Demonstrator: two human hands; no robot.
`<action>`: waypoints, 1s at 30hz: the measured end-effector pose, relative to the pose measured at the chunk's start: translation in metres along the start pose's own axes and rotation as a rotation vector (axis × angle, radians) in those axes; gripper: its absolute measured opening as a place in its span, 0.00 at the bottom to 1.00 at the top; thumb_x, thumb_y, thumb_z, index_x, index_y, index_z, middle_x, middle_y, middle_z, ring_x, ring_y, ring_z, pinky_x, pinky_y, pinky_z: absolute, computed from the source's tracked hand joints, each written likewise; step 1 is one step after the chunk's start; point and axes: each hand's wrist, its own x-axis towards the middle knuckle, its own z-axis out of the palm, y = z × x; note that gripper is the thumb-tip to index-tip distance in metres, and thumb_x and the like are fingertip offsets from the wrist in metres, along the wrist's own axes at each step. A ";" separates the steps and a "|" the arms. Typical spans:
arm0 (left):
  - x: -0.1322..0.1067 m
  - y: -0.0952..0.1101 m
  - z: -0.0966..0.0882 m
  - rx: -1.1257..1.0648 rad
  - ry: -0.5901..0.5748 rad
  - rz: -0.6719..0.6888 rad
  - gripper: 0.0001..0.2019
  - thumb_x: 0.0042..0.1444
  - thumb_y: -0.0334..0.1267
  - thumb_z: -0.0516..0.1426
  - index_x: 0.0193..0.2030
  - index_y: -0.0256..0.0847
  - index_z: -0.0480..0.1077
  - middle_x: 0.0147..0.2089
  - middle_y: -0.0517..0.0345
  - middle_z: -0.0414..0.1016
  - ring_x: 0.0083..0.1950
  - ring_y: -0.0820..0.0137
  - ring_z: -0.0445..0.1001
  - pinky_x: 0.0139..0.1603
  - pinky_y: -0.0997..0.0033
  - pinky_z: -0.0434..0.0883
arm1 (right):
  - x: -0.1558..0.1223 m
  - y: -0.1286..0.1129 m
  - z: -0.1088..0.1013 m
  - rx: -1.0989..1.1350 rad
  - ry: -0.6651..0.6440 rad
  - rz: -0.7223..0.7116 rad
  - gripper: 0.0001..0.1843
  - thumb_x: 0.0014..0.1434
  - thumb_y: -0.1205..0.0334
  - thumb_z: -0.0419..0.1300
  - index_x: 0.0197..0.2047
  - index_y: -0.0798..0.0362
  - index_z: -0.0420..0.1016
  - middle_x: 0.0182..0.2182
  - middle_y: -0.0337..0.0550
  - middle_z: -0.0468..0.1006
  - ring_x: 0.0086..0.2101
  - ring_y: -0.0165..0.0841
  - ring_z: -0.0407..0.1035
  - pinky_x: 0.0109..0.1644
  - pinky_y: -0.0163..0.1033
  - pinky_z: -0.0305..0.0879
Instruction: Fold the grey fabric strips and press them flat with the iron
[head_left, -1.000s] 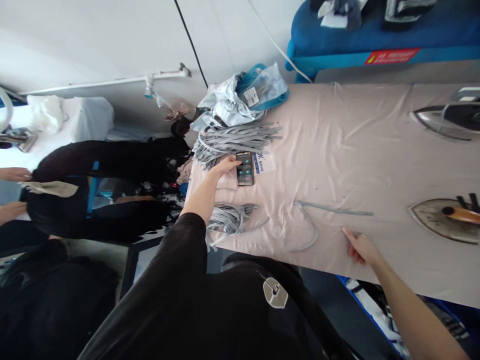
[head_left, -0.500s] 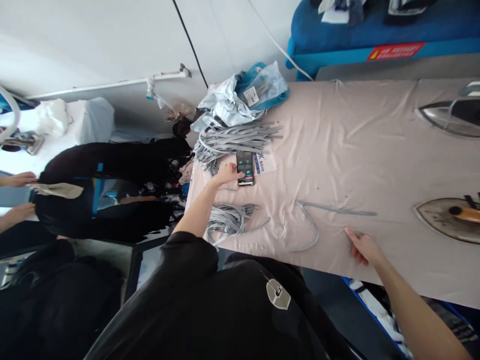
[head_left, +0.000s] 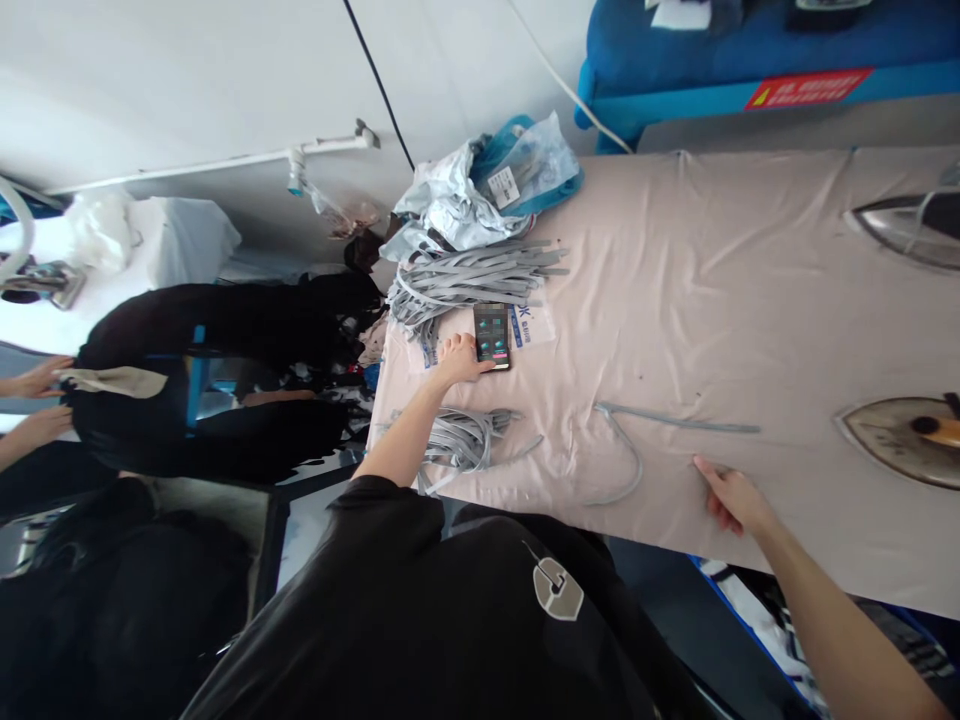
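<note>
My left hand [head_left: 457,364] lies beside a smartphone [head_left: 492,328] on the cloth-covered table, its fingers stretched out and the thumb at the lower part of the lit screen. The phone lies flat, partly over a printed plastic bag [head_left: 534,324]. Above it is a bundle of grey fabric strips [head_left: 480,278], and a looser, coiled bundle [head_left: 463,440] lies nearer my body. My right hand [head_left: 731,496] rests at the table's front side, index finger extended and the other fingers loosely bent, holding nothing. Close to its fingertip is a bent loose grey strip [head_left: 690,424].
Two irons, one dark [head_left: 911,225] and one with an orange-brown handle [head_left: 904,440], sit at the right. Silvery plastic bags [head_left: 457,205] are heaped at the back left. At far left, another person's hands [head_left: 37,380] hold a beige piece by black fabric [head_left: 225,330].
My left thumb has moved down from the middle of the phone's screen to its lower edge. The right hand has stayed in place; the view has shifted slightly.
</note>
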 end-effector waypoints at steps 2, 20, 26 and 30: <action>0.003 0.001 -0.005 -0.023 -0.007 -0.002 0.30 0.57 0.55 0.63 0.59 0.40 0.64 0.62 0.40 0.69 0.68 0.49 0.65 0.67 0.56 0.61 | 0.000 0.001 0.000 -0.003 0.001 0.001 0.46 0.60 0.21 0.41 0.13 0.51 0.66 0.13 0.57 0.72 0.11 0.34 0.62 0.16 0.40 0.60; 0.048 0.079 0.001 -0.070 0.174 -0.236 0.40 0.54 0.49 0.65 0.68 0.35 0.55 0.69 0.26 0.56 0.71 0.36 0.57 0.62 0.43 0.65 | 0.002 -0.002 0.000 -0.010 0.008 0.015 0.44 0.62 0.24 0.42 0.16 0.52 0.69 0.14 0.59 0.71 0.12 0.38 0.62 0.18 0.44 0.61; 0.051 0.076 -0.002 -0.069 0.174 -0.243 0.38 0.54 0.49 0.65 0.66 0.36 0.56 0.68 0.28 0.56 0.70 0.38 0.59 0.61 0.45 0.65 | -0.002 -0.004 0.000 0.002 0.012 0.007 0.44 0.62 0.24 0.42 0.14 0.51 0.67 0.14 0.59 0.71 0.12 0.38 0.62 0.19 0.45 0.62; 0.048 0.078 -0.007 -0.060 0.147 -0.250 0.38 0.54 0.47 0.65 0.66 0.35 0.56 0.68 0.27 0.56 0.69 0.39 0.61 0.62 0.46 0.65 | -0.004 -0.005 0.001 0.010 0.010 0.001 0.44 0.61 0.23 0.41 0.14 0.50 0.67 0.13 0.57 0.71 0.11 0.37 0.62 0.19 0.43 0.62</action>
